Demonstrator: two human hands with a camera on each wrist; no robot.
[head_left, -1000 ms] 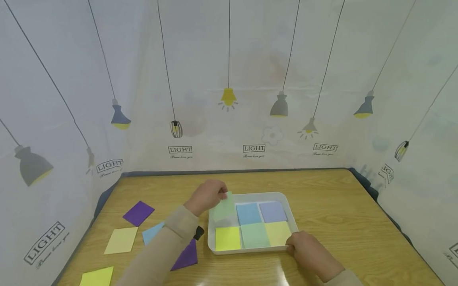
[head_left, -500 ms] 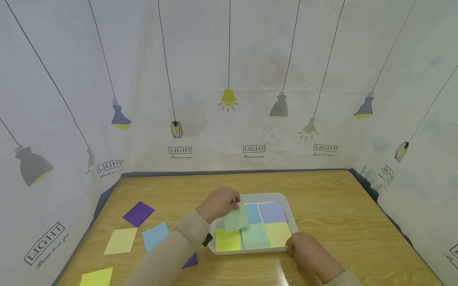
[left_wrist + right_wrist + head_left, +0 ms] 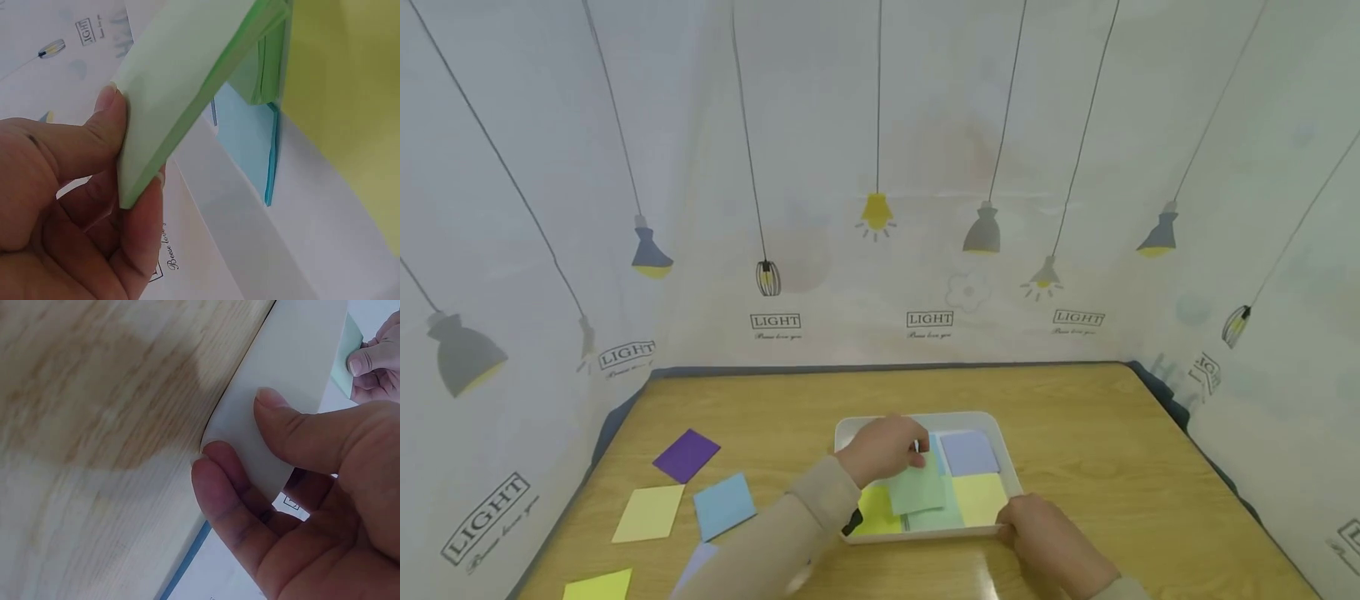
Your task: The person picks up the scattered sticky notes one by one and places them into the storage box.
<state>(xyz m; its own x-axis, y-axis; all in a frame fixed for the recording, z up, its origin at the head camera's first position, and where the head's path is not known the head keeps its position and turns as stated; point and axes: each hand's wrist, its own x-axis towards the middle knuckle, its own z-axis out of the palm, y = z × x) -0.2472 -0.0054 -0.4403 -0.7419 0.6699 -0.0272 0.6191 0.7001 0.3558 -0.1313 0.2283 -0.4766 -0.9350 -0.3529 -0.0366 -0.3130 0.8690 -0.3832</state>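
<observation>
My left hand (image 3: 883, 450) pinches a pale green sticky note pad (image 3: 919, 485) between thumb and fingers. In the left wrist view the held pad (image 3: 175, 81) tilts, its far end close to another green pad (image 3: 269, 69). Below it in the head view is a white tray (image 3: 917, 535) with a yellow pad (image 3: 880, 512), a second green pad (image 3: 953, 518), a pale yellow pad (image 3: 981, 500) and a lavender pad (image 3: 970, 454). A blue pad (image 3: 935, 444) there is mostly covered. My right hand (image 3: 1048, 533) grips the tray's near right corner, thumb on its wall.
Left of the tray on the wooden table (image 3: 1075, 417) lie a purple pad (image 3: 687, 454), a pale yellow pad (image 3: 647, 512), a blue pad (image 3: 724, 506) and a yellow pad (image 3: 598, 586). My left forearm partly hides a lavender pad (image 3: 695, 562). Lamp-printed sheeting (image 3: 850, 125) surrounds the table.
My left hand has carried the green pad rightward and nearer, from the tray's back left to over its middle. The right hand keeps its grip on the corner. The head view has shifted slightly.
</observation>
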